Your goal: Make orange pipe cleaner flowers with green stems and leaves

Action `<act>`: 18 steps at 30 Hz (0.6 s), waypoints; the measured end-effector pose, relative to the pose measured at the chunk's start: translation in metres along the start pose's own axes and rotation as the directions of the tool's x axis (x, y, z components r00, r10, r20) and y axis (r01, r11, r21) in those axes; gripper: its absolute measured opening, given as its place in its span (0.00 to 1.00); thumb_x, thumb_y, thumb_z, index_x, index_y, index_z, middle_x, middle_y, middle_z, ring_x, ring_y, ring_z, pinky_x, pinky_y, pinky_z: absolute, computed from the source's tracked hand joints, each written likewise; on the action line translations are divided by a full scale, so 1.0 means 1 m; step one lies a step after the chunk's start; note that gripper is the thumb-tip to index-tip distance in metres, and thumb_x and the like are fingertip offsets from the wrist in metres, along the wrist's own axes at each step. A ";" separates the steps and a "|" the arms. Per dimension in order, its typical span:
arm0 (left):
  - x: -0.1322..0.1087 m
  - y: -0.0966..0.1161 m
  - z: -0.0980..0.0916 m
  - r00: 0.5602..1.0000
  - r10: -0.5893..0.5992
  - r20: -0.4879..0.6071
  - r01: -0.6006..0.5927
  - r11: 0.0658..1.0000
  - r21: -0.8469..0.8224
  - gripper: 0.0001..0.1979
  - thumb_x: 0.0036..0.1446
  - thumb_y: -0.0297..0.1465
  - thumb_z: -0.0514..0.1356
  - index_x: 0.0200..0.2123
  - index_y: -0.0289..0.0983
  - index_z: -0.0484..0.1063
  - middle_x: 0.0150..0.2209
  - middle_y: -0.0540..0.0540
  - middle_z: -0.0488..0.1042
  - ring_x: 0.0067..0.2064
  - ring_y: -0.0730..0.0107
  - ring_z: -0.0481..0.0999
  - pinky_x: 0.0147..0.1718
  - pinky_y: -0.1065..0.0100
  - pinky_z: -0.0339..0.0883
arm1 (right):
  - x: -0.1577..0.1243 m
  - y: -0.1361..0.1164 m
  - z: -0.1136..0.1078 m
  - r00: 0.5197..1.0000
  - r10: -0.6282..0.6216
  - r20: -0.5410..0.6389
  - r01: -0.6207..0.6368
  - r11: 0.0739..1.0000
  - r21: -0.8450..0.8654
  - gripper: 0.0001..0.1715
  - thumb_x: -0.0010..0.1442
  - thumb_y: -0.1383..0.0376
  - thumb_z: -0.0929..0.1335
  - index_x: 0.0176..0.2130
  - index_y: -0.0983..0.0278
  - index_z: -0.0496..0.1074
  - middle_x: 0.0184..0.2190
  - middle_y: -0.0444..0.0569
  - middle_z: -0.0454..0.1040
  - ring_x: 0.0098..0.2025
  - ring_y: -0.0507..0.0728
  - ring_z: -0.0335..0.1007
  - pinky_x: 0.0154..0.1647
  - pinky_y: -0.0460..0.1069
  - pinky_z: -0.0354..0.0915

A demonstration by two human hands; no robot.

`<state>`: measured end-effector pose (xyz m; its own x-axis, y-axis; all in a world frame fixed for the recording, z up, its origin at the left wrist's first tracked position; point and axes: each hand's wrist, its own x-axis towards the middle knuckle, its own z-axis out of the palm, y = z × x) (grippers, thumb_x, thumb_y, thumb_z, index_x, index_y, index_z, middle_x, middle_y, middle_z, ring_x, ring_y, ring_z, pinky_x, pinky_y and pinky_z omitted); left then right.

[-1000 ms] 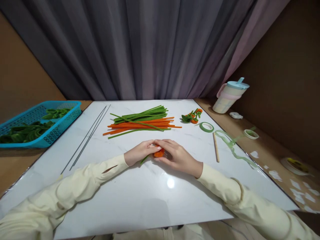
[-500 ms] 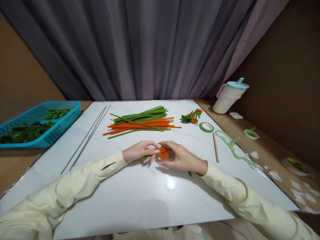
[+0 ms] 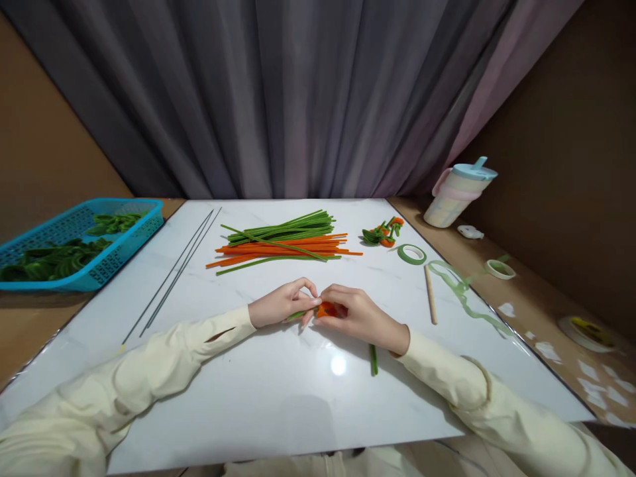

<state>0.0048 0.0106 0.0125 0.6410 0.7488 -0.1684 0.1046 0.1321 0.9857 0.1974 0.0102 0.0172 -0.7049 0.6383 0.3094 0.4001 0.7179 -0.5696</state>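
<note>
Above the middle of the white tabletop, an orange pipe-cleaner flower [image 3: 326, 309] is held between my two hands. My left hand [image 3: 283, 305] pinches its left edge with thumb and forefinger. A green pipe-cleaner piece [image 3: 295, 317] pokes out under those fingers. My right hand [image 3: 365, 319] curls around the flower from the right, fingertips on it, hiding part of it. Below my right wrist lies a short green pipe-cleaner piece [image 3: 373, 361]. Beyond the hands rest a bundle of green pipe cleaners [image 3: 283, 228] and a bundle of orange ones [image 3: 278, 250].
Small orange-and-green flowers [image 3: 382, 233], a green tape roll [image 3: 411, 254], a wooden stick [image 3: 430, 295] and loose tape [image 3: 464, 288] lie right. Thin wires [image 3: 179, 271] and a blue basket [image 3: 89, 285] of green pieces are left. A tumbler [image 3: 460, 192] stands back right.
The orange flower has tipped, so its round face no longer points at me. My right fingers have closed further over it. More of the green piece below my right wrist shows.
</note>
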 end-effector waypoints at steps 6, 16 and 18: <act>-0.002 0.000 0.001 1.000 -0.001 -0.005 0.001 0.999 0.050 0.15 0.55 0.42 0.57 0.36 0.38 0.56 0.17 0.60 0.61 0.17 0.82 0.55 0.16 0.77 0.45 | -0.001 0.001 0.005 0.999 0.002 -0.033 -0.003 1.000 -0.021 0.05 0.58 0.65 0.66 0.35 0.66 0.70 0.29 0.46 0.68 0.28 0.50 0.64 0.29 0.44 0.62; -0.003 -0.003 -0.001 0.992 0.072 0.102 -0.069 0.997 -0.037 0.14 0.56 0.40 0.57 0.36 0.38 0.55 0.18 0.59 0.62 0.19 0.80 0.58 0.20 0.75 0.51 | -0.001 0.001 0.003 1.000 -0.004 0.009 0.005 0.999 -0.033 0.04 0.59 0.67 0.65 0.34 0.66 0.70 0.32 0.47 0.68 0.30 0.51 0.65 0.31 0.45 0.61; -0.004 -0.004 0.000 0.990 0.084 0.110 -0.079 0.996 -0.045 0.14 0.56 0.40 0.57 0.36 0.38 0.55 0.19 0.58 0.62 0.19 0.81 0.58 0.20 0.75 0.51 | -0.001 0.002 0.004 1.000 0.021 -0.013 -0.021 1.000 0.011 0.04 0.58 0.67 0.65 0.32 0.66 0.70 0.29 0.46 0.67 0.28 0.50 0.63 0.29 0.44 0.60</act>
<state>0.0017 0.0078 0.0095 0.7270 0.6815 -0.0837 0.0194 0.1014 0.9947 0.1965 0.0102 0.0130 -0.6885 0.6568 0.3076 0.4084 0.7015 -0.5840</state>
